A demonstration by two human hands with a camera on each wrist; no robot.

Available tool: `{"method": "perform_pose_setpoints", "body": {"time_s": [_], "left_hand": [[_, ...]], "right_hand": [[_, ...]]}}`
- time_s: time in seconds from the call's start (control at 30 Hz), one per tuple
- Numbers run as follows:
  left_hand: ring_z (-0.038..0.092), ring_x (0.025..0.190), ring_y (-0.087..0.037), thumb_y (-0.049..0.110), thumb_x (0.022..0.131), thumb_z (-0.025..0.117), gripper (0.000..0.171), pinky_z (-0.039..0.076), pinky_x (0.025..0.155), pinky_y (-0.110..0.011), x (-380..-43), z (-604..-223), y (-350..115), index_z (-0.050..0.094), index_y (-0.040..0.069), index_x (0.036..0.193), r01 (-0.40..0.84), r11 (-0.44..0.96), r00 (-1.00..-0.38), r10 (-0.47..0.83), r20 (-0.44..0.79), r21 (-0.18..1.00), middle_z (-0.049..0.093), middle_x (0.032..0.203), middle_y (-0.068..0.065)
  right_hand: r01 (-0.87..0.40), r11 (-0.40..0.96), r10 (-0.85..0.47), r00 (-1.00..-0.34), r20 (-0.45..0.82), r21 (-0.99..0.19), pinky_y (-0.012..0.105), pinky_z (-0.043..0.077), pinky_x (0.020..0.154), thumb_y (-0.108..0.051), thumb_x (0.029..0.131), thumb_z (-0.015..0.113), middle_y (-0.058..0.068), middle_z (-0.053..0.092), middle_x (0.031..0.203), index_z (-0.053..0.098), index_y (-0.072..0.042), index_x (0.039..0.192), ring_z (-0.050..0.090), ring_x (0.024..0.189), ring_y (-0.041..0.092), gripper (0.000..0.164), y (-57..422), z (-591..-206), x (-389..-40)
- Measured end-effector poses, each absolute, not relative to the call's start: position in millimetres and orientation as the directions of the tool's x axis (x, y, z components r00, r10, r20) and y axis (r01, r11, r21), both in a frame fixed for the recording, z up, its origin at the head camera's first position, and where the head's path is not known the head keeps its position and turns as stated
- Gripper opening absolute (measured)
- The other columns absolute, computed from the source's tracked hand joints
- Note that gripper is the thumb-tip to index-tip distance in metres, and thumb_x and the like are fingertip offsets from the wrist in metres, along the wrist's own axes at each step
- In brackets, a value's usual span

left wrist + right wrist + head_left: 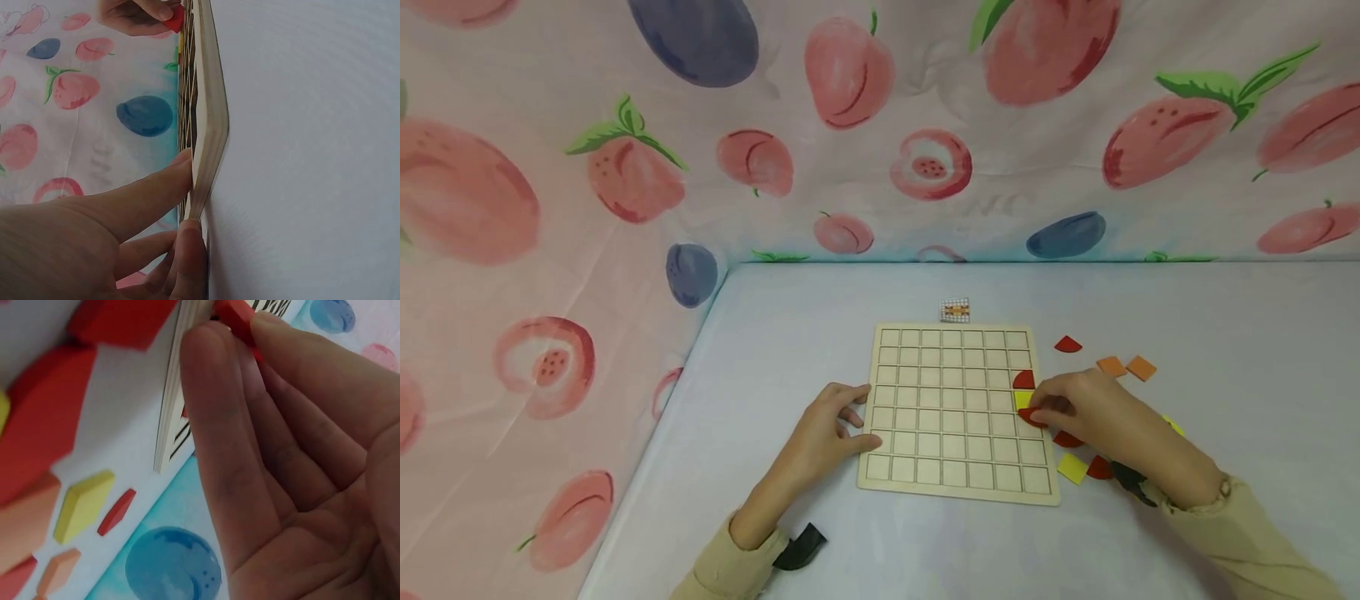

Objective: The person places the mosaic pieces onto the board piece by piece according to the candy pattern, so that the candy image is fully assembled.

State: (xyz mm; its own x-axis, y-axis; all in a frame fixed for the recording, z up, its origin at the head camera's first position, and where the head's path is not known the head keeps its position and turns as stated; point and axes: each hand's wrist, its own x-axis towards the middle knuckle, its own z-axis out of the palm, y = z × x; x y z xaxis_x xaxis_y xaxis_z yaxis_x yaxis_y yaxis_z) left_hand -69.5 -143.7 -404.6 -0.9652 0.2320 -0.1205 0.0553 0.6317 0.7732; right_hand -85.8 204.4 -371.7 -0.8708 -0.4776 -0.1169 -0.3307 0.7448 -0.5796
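The work looks barely begun. On the pale gridded board [954,398], at the centre of the frame, only 2 pieces lie in the rightmost column: a curved red piece [1023,380] and, just below it, a yellow square [1022,398]. A 3rd, the held red piece [1032,417], is at the next cell down; whether it is seated cannot be told. The person's right hand [1093,408] pinches it between thumb and fingers. All other cells in sight are bare. Left over, to the right of the board, are 3 loose red pieces [1068,344], 2 orange squares [1142,368] and 2 yellow pieces [1072,469], 1 of them partly behind the right forearm. A small patterned card [955,311] lies just above the board's top edge and may be the guide; its details are too small to read.

The person's left hand [822,433] rests its thumb and index finger, spread apart and relaxed, on the board's left edge, probably to steady it.

Room seems tightest at the board's lower right edge, where loose pieces sit beneath and beside the right hand, so a low sweep could nudge them. The counter [1247,333] offers more space toward the right of the frame, and the fruit-print cloth [880,192] bounds it at the top.
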Motion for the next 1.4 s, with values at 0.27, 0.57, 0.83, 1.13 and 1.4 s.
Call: {"method": "perform_pose_setpoints", "body": {"time_s": [0.27, 0.57, 0.83, 1.13, 1.4], "left_hand": [[0.057, 0.086, -0.012, 0.007, 0.076, 0.086, 0.069, 0.05, 0.068, -0.02, -69, -404, -143, 0.056, 0.001, 0.138, 0.061, 0.637, -0.964, 0.236, -0.119, 0.768, 0.058, 0.122, -0.007], [0.057, 0.086, -0.012, 0.007, 0.076, 0.086, 0.069, 0.05, 0.068, -0.02, -69, -405, -143, 0.056, 0.002, 0.138, 0.06, 0.634, -0.965, 0.234, -0.117, 0.771, 0.058, 0.122, -0.006], [0.057, 0.086, -0.012, 0.007, 0.076, 0.086, 0.069, 0.05, 0.068, -0.021, -69, -404, -144, 0.056, 0.002, 0.138, 0.056, 0.634, -0.966, 0.231, -0.119, 0.772, 0.058, 0.122, -0.006], [0.056, 0.086, -0.012, 0.007, 0.076, 0.086, 0.068, 0.049, 0.069, -0.02, -70, -404, -143, 0.056, 0.002, 0.138, 0.047, 0.633, -0.965, 0.229, -0.129, 0.773, 0.058, 0.123, -0.006], [0.056, 0.086, -0.012, 0.007, 0.076, 0.085, 0.068, 0.049, 0.069, -0.02, -70, -404, -143, 0.056, 0.002, 0.137, 0.049, 0.633, -0.965, 0.23, -0.127, 0.773, 0.058, 0.123, -0.006]], "right_hand": [[-0.311, 0.75, -0.47, -0.871, -0.139, -0.584, 0.021, 0.047, 0.052, -0.017, 0.085, 0.078, -0.01, 0.066, 0.073, 0.075, -0.013, 0.087, 0.052, 0.06, 0.003, 0.005, 201, -373, -83], [-0.369, 0.77, -0.473, -0.877, -0.079, -0.52, 0.02, 0.047, 0.056, -0.017, 0.082, 0.081, -0.012, 0.064, 0.075, 0.075, -0.016, 0.085, 0.051, 0.064, 0.001, 0.007, 201, -376, -82], [-0.358, 0.79, -0.456, -0.886, -0.086, -0.498, 0.02, 0.047, 0.058, -0.017, 0.083, 0.08, -0.011, 0.063, 0.077, 0.074, -0.016, 0.086, 0.052, 0.067, 0.003, 0.007, 199, -378, -83], [-0.348, 0.789, -0.451, -0.888, -0.091, -0.507, 0.021, 0.047, 0.058, -0.018, 0.085, 0.078, -0.013, 0.06, 0.074, 0.072, -0.017, 0.087, 0.052, 0.065, 0.002, 0.007, 204, -375, -81], [-0.32, 0.812, -0.442, -0.883, -0.157, -0.488, 0.021, 0.05, 0.063, -0.021, 0.083, 0.081, -0.009, 0.064, 0.086, 0.073, -0.013, 0.098, 0.055, 0.072, 0.003, 0.019, 218, -373, -77]]}}
